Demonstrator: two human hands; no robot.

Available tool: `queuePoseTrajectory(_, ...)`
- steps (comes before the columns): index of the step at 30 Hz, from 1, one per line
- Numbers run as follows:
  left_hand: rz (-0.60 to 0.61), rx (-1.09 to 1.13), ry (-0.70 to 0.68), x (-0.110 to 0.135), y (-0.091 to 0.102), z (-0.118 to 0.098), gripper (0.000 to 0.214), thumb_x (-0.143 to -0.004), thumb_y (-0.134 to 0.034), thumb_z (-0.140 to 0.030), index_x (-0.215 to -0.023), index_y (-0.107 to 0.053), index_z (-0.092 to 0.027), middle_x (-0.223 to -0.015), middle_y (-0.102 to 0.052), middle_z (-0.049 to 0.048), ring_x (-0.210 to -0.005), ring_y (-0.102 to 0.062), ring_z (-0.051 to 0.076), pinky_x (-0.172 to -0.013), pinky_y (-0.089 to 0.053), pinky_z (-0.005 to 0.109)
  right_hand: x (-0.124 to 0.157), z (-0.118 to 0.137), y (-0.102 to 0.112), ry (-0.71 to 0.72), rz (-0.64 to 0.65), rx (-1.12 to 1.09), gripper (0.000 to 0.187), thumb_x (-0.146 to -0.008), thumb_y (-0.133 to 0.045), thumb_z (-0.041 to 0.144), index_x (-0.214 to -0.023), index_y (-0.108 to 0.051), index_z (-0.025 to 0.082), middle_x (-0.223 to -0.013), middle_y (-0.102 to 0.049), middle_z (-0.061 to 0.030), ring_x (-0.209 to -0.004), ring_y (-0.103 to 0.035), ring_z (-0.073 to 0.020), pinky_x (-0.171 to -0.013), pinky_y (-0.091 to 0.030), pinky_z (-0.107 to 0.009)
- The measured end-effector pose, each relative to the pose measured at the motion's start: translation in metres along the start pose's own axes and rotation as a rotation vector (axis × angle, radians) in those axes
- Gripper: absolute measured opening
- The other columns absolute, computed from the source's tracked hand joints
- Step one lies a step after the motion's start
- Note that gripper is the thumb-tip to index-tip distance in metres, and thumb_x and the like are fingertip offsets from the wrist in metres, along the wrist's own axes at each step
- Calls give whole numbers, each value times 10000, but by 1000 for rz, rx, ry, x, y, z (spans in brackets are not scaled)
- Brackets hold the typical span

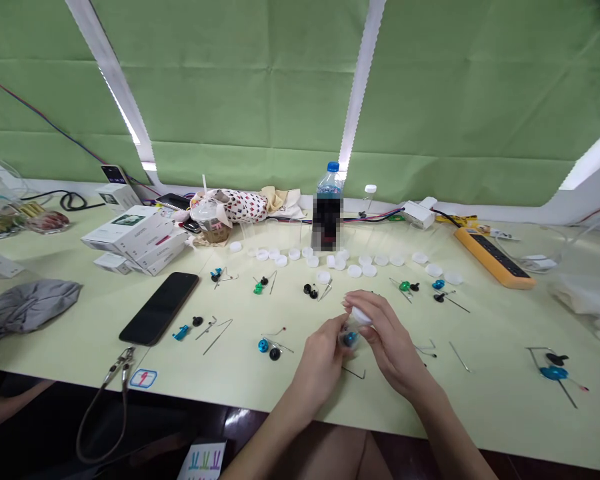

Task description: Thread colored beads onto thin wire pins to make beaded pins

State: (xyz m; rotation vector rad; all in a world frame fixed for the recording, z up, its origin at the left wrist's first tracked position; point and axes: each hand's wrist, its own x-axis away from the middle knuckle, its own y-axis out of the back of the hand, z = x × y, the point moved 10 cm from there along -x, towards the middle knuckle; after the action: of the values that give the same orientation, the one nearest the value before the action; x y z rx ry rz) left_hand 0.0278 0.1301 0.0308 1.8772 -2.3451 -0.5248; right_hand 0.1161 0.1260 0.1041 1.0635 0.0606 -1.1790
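Note:
My left hand (321,355) is closed around a small clear container (348,340) with a blue part inside, above the front middle of the table. Between the fingers of my right hand (391,343) is a white round cap (361,316), held at the container's top. Whether the cap is seated on it cannot be made out. Under and beside my hands lie thin bent metal rods, such as an L-shaped one (460,357). To the left sits a group with a blue round part (263,345), a black round part (275,354) and rods.
Several white caps (323,277) lie in rows before a dark drink bottle (329,213). More small groups of coloured parts and rods are spread around, one with a blue part (553,373). A phone (160,308) and white boxes (130,233) are left, an orange power strip (495,257) right.

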Motion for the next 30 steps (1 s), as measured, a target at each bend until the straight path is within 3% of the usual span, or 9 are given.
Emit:
queuePoseTrajectory(4,-24,21,20,0,4,-1,553,-771,-497,9,-1267,-567,-226,-1194,-668,95,-1086,-628,256,-884,-544,382,-1,1,3,-20,12,-32,407,-1007,-327,212,-1384,-444,308,-1365,-472,-92,-1280,-467,-233,-1010,-467,-425)
queuePoseTrajectory(7,-14,25,-16,-1,3,-6,505,-801,-451,8,-1235,-578,-217,-1169,-673,90,-1016,-652,228,-854,-562,362,1,3,9,-38,-48,-64,382,-1001,-358,215,-1340,-503,314,-1302,-505,-90,-1226,-502,-236,-990,-469,-431)
queuePoseTrajectory(13,-17,-30,-93,-1,0,-12,583,-767,-353,61,-1232,-565,-218,-1216,-633,72,-974,-641,174,-836,-569,315,13,-7,28,-190,-294,-205,288,-996,-369,275,-1165,-601,267,-1193,-565,-97,-1195,-513,-275,-988,-442,-494)
queuePoseTrajectory(18,9,8,11,0,1,-3,519,-766,-357,48,-1141,-609,-207,-1058,-683,58,-823,-682,159,-794,-552,300,24,-7,69,-236,-606,-376,245,-983,-329,298,-1019,-565,247,-1061,-564,-90,-1050,-578,-264,-907,-489,-493)
queuePoseTrajectory(20,-4,57,66,1,4,1,440,-791,-391,11,-1104,-617,-200,-974,-685,47,-785,-695,162,-766,-546,293,24,-3,69,-277,-524,-262,199,-960,-393,288,-896,-576,242,-987,-564,-75,-954,-596,-242,-811,-515,-412)
queuePoseTrajectory(22,-45,97,102,1,9,3,377,-816,-421,-33,-1095,-618,-193,-940,-674,43,-788,-701,168,-753,-540,288,26,-2,51,-313,-292,-82,184,-945,-458,284,-811,-574,233,-876,-566,-53,-820,-602,-210,-681,-506,-328)
queuePoseTrajectory(25,-123,111,125,2,19,5,344,-842,-455,-88,-1130,-617,-183,-946,-675,52,-818,-693,173,-775,-531,295,41,-3,10,-239,34,216,150,-954,-484,314,-1042,-571,229,-846,-586,-35,-682,-607,-173,-566,-487,-276)
queuePoseTrajectory(27,-157,74,131,3,23,5,353,-843,-487,-116,-1163,-621,-181,-936,-681,55,-844,-674,182,-791,-526,306,55,-2,-22,-135,234,434,134,-957,-479,277,-1048,-565,228,-877,-591,-34,-627,-612,-161,-456,-429,-255)
queuePoseTrajectory(30,-164,11,146,2,24,6,377,-837,-519,-142,-1196,-628,-185,-919,-687,50,-838,-649,187,-793,-523,320,66,4,-44,-9,277,716,184,-927,-412,89,-902,-551,208,-800,-579,-28,-512,-561,-149,-359,-311,-266)
